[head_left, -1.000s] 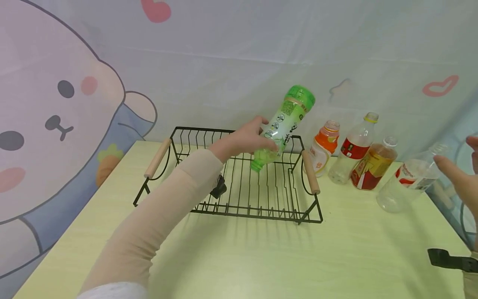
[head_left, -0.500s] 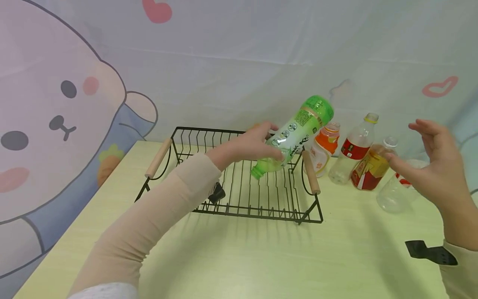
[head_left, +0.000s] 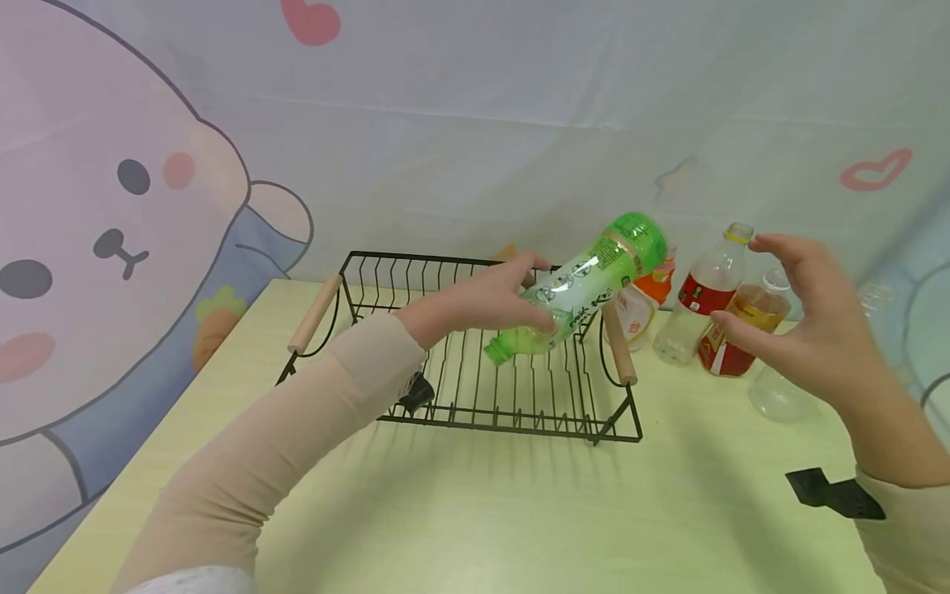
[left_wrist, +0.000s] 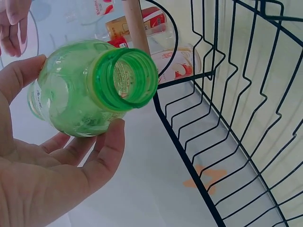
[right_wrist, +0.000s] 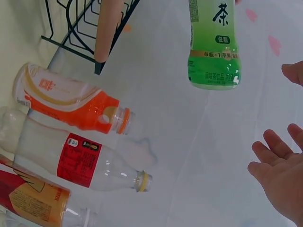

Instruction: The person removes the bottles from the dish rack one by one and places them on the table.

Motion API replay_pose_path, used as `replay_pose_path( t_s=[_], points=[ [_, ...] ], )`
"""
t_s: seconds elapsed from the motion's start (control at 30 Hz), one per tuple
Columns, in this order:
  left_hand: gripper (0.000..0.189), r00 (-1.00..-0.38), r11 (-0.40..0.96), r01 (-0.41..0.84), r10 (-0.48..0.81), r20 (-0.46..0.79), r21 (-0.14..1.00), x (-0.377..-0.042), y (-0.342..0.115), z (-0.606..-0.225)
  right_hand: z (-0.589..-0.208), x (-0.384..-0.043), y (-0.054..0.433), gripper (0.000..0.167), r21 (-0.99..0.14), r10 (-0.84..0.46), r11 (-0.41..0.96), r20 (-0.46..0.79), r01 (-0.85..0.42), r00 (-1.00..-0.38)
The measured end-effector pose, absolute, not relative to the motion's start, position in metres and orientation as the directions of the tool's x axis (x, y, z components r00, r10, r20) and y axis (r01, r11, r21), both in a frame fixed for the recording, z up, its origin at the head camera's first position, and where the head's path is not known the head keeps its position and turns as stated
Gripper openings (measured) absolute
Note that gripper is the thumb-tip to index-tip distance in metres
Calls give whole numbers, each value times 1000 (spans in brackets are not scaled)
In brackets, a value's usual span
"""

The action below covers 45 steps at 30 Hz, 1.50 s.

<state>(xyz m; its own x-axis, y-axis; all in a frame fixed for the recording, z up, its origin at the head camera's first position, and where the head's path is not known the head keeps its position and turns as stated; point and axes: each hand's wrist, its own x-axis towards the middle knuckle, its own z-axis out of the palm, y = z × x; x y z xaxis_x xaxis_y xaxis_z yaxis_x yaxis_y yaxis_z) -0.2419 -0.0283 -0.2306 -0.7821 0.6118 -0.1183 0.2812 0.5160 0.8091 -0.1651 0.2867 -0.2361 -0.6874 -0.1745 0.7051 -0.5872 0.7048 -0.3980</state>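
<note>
My left hand holds a green tea bottle around its lower-lying neck end, thumb on one side and fingers on the other. The bottle slants over the right part of a black wire dish rack, its open mouth low at the left and its green base up at the right. No cap sits on the mouth in the left wrist view. My right hand hovers to the right, thumb and fingers spread, nothing in it. A gap separates it from the bottle base in the right wrist view.
Right of the rack's wooden handle stand an orange-labelled bottle, a red-labelled bottle and a yellow-and-red-labelled bottle. Farther right, a clear bottle is partly behind my right hand. A printed cloth hangs behind the table.
The green tea bottle has tipped from steep to flatter, its base swinging right and down. My right hand has come in from the right edge toward it.
</note>
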Motion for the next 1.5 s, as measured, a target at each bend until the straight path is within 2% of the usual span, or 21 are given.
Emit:
replay_pose_path(
  t_s=[0.17,0.5,0.83,0.93,1.13,1.5],
  points=[
    [76,-783,553,300,608,-131,777,-237,-31,-231,-233,-166,276,81,-327,-258,722,689,-609,-677],
    [81,-772,573,333,622,-132,749,-229,-29,-233,-229,-169,252,80,-330,-351,705,608,-628,-712],
    [79,-753,588,366,642,-141,721,-222,-29,-231,-232,-176,242,82,-265,-507,618,585,-740,-633],
    [77,-743,587,382,654,-140,714,-220,-28,-230,-232,-178,239,77,-288,-528,617,538,-733,-656],
    [75,-720,591,388,674,-168,707,-216,-26,-231,-232,-176,232,71,-321,-527,690,392,-649,-754],
    [72,-692,601,420,697,-189,680,-211,-21,-233,-235,-173,223,67,-290,-555,751,207,-593,-805]
  ],
)
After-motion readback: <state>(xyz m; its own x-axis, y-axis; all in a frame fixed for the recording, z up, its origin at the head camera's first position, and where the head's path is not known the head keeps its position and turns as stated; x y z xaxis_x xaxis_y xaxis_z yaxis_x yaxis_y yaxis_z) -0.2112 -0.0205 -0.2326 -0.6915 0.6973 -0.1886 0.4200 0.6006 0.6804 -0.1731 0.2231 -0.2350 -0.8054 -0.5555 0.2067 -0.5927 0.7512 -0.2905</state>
